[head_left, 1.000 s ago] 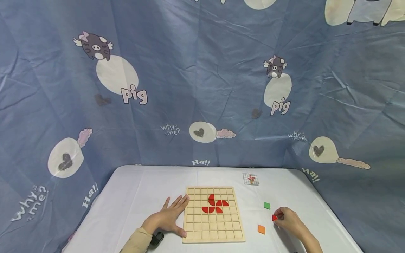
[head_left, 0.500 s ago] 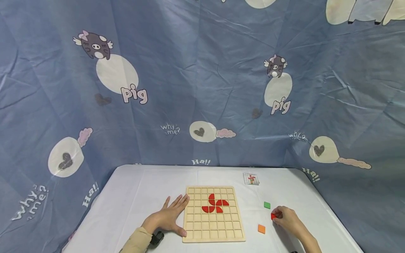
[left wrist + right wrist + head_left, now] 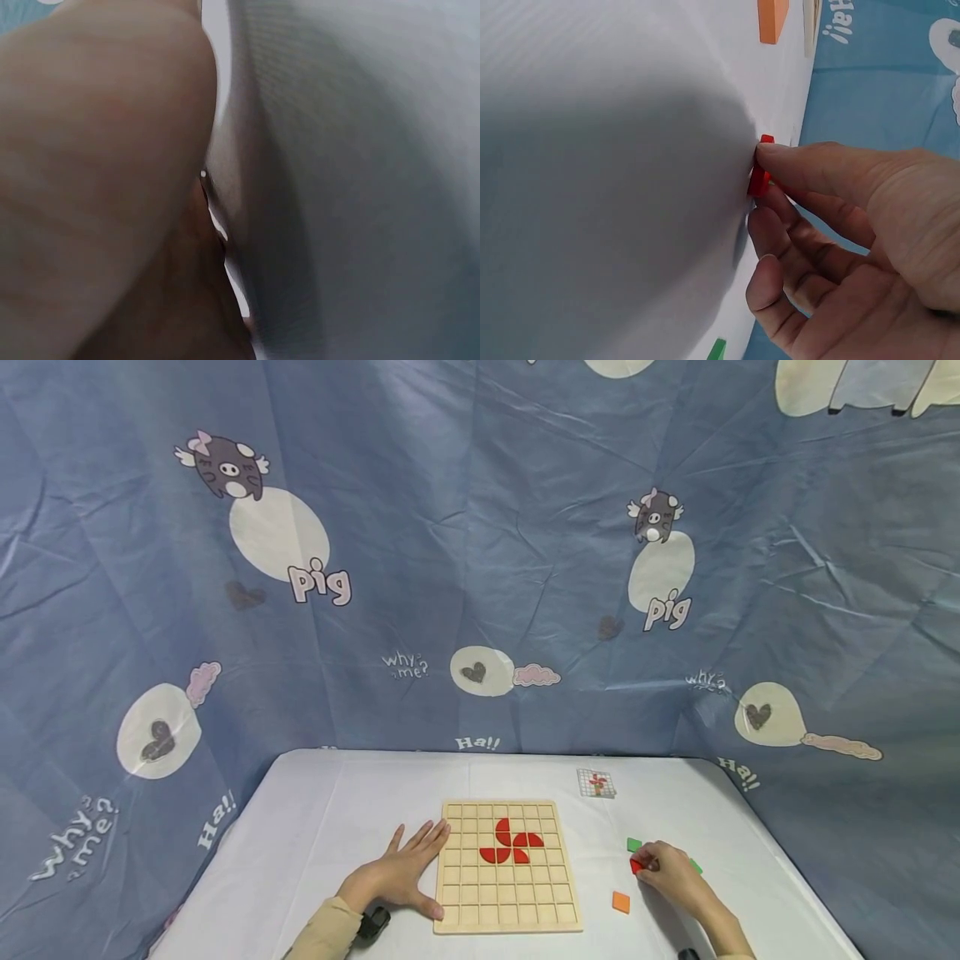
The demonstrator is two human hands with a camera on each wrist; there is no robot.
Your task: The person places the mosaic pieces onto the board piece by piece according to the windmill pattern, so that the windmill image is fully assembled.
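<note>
A person's left hand (image 3: 399, 877), fingers spread wide, rests at the left edge of a gridded wooden board (image 3: 507, 931), apparently steadying it. Beyond an orange tile (image 3: 621, 902), the right hand (image 3: 671, 872) pinches a small red piece (image 3: 760, 178) near the tabletop, seemingly for precise handling, with green tiles (image 3: 633, 844) close by. Red quarter-rounds and squares (image 3: 502, 839) fill board cells in a pinwheel; farther back lies a printed card (image 3: 596, 783).

Far head view, close wrist views
</note>
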